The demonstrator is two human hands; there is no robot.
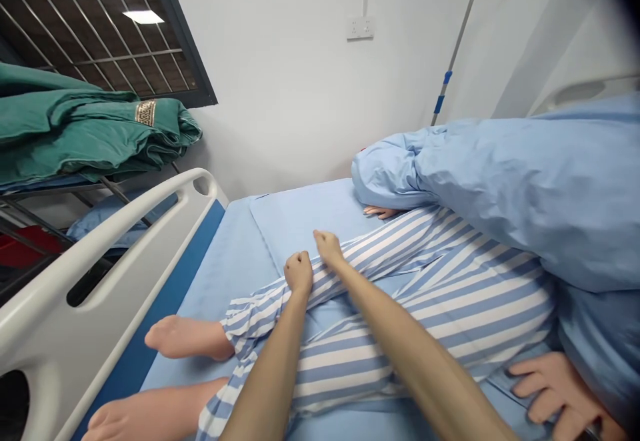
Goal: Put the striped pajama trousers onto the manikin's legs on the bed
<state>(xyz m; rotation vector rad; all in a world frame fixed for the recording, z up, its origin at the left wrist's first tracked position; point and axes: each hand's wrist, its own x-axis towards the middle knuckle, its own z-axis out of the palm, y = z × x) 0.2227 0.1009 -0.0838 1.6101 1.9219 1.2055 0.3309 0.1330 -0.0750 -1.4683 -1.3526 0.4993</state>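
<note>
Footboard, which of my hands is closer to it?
Left. Your left hand is by the far striped trouser leg, nearer the footboard; your right hand is farther along that leg, away from it.

One bed (215,261) is in view, with one footboard (135,301) at its foot end, cut by three visible openings (201,185). Over the bed are two bare hands of one person: one left hand (299,273) and one right hand (327,247). On the bed lies one figure (490,301), showing two bare feet (190,337), two striped trouser legs (350,367) and two hands of its own (555,374). One blue quilt (500,181) lies toward the bed's head end. Beyond the bed's far side: one pole (463,24) with two blue collars (447,77) partway up, and one socket plate (360,27). Past the bed's foot: one window (100,27), one metal rack (117,192), one heap of green cloth (100,127) and one partly hidden red container (27,244).
</note>
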